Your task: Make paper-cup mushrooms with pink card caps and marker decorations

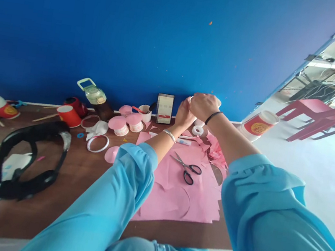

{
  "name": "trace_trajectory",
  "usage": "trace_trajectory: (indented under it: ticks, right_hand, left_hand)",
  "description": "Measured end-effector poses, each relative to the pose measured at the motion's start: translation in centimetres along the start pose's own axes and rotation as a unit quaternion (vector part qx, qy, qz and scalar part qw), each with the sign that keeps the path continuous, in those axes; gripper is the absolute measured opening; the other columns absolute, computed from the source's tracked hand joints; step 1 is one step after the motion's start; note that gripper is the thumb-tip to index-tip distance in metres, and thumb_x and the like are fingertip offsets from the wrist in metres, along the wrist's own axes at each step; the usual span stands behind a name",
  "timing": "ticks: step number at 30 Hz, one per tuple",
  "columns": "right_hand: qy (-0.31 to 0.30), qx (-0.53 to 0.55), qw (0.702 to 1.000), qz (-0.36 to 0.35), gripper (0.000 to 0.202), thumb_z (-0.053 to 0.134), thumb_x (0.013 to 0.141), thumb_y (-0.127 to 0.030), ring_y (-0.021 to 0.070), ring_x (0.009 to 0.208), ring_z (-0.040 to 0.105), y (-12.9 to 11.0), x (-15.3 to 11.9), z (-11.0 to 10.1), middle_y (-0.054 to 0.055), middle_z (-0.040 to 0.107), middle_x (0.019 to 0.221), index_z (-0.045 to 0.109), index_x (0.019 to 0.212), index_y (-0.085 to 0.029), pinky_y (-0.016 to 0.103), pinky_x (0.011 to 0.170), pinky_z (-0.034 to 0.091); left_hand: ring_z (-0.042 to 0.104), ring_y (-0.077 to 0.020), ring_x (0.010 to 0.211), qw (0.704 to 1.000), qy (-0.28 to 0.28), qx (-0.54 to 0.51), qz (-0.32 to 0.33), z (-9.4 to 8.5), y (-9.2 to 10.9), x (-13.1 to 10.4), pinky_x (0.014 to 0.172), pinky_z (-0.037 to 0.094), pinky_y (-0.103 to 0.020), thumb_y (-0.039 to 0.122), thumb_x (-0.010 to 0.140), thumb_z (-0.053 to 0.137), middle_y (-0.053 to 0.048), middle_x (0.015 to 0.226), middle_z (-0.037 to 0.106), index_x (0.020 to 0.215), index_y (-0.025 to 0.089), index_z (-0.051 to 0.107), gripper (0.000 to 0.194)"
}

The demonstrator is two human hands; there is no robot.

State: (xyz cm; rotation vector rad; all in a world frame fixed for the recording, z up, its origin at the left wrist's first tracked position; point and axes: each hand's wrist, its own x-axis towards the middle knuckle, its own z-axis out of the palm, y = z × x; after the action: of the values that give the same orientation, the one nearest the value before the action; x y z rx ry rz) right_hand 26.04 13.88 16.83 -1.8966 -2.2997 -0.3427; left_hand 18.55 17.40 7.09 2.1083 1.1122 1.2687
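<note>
At the back of the table, close to the blue wall, my two hands come together. My left hand (185,114) is closed, its fingers curled beneath the other hand. My right hand (205,106) is closed too and lies across the top. A pale edge shows beside its knuckles, but my hands hide what they hold. Just below them is a white roll of tape (197,130). Pink paper sheets (158,200) spread out nearer to me, with black-handled scissors (190,172) lying partly open on top.
Left of my hands stand small white cups with pink tops (118,125), a phone (165,109) and a bottle (95,96). A black head strap (3,159) and a white ring (97,143) lie further left. Crumpled pink scraps (216,148) and a paper cup (259,125) are at the right.
</note>
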Motion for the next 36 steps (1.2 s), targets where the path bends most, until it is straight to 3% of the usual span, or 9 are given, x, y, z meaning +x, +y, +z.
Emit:
trace_trajectory:
  ticks: [5,9,11,14,17,23,27,33,36]
  right_hand:
    - [0.107,0.034,0.992,0.060,0.035,0.038,0.099,-0.022,0.0260,0.097,0.066,0.3,-2.8,-4.4,0.018,0.069,0.119,0.070,0.104,-0.011,0.034,0.080,0.048]
    - [0.212,0.257,0.939,0.086,0.034,0.038,0.103,-0.034,0.0210,0.089,0.066,0.1,-7.4,-5.6,0.011,0.070,0.100,0.068,0.104,-0.016,0.033,0.074,0.051]
    - [0.173,0.448,0.872,0.089,0.031,0.044,0.101,-0.039,0.0158,0.070,0.064,-0.9,-9.8,-3.9,0.004,0.066,0.078,0.066,0.096,-0.019,0.029,0.065,0.052]
    - [0.026,0.692,0.715,0.096,0.034,0.066,0.088,-0.053,0.0137,0.058,0.061,-3.3,-12.5,0.3,-0.001,0.061,0.062,0.063,0.084,-0.019,0.027,0.057,0.053]
    - [-0.062,0.792,0.595,0.125,0.042,0.079,0.074,-0.057,0.0128,0.059,0.062,-6.0,-14.6,4.0,0.000,0.065,0.064,0.063,0.077,-0.018,0.025,0.055,0.053]
    - [-0.155,0.828,0.519,0.140,0.042,0.081,0.075,-0.057,0.0113,0.056,0.060,-8.8,-17.1,5.7,0.000,0.066,0.064,0.066,0.079,-0.017,0.024,0.054,0.051]
    - [-0.202,0.786,0.577,0.095,0.043,0.076,0.080,-0.058,0.0114,0.058,0.061,-9.1,-17.9,5.7,0.002,0.068,0.071,0.068,0.075,-0.016,0.025,0.057,0.052]
    - [-0.125,0.502,0.856,0.029,0.019,0.062,0.093,-0.031,0.0166,0.072,0.067,-7.7,-18.2,6.1,0.005,0.074,0.083,0.070,0.081,-0.019,0.028,0.069,0.050]
    - [-0.082,0.319,0.944,-0.006,0.018,0.058,0.096,-0.022,0.0201,0.086,0.070,-6.2,-17.7,5.8,0.008,0.078,0.099,0.074,0.090,-0.020,0.028,0.074,0.047]
  left_hand:
    - [0.057,-0.0335,0.136,0.996,0.040,-0.016,-0.077,-1.1,0.3,-0.6,0.118,0.044,-0.050,0.023,0.092,0.069,-0.023,0.142,0.060,0.138,0.012,0.049,0.052]
    - [0.047,-0.0324,0.147,0.992,0.016,-0.092,-0.081,-4.3,0.7,-3.7,0.124,0.037,-0.050,0.020,0.084,0.076,-0.021,0.156,0.048,0.145,0.014,0.045,0.069]
    - [0.051,-0.0339,0.143,0.986,-0.017,-0.135,-0.091,-6.8,1.0,-6.7,0.122,0.039,-0.055,0.028,0.086,0.075,-0.019,0.148,0.058,0.141,0.015,0.051,0.061]
    - [0.058,-0.0346,0.136,0.963,-0.121,-0.228,-0.077,-10.6,1.5,-12.2,0.116,0.046,-0.056,0.045,0.085,0.076,-0.016,0.141,0.064,0.148,0.021,0.048,0.073]
    - [0.046,-0.0338,0.148,0.958,-0.113,-0.247,-0.088,-13.1,1.7,-16.6,0.121,0.041,-0.055,0.055,0.078,0.081,-0.016,0.160,0.047,0.156,0.027,0.036,0.094]
    - [0.057,-0.0327,0.138,0.922,-0.051,-0.350,-0.159,-14.4,0.5,-20.3,0.114,0.048,-0.053,0.048,0.083,0.079,-0.013,0.147,0.061,0.138,0.026,0.058,0.063]
    - [0.071,-0.0303,0.111,0.905,-0.033,-0.371,-0.207,-14.5,-0.7,-21.3,0.095,0.058,-0.046,0.059,0.092,0.064,-0.012,0.120,0.074,0.122,0.020,0.068,0.049]
    - [0.069,-0.0230,0.092,0.916,-0.042,-0.315,-0.246,-14.5,-1.5,-22.4,0.079,0.058,-0.034,0.059,0.081,0.076,-0.007,0.103,0.072,0.124,0.020,0.064,0.060]
    - [0.068,-0.0253,0.105,0.949,-0.107,-0.221,-0.198,-14.4,-1.0,-22.7,0.094,0.057,-0.039,0.051,0.077,0.082,-0.008,0.114,0.071,0.122,0.019,0.063,0.058]
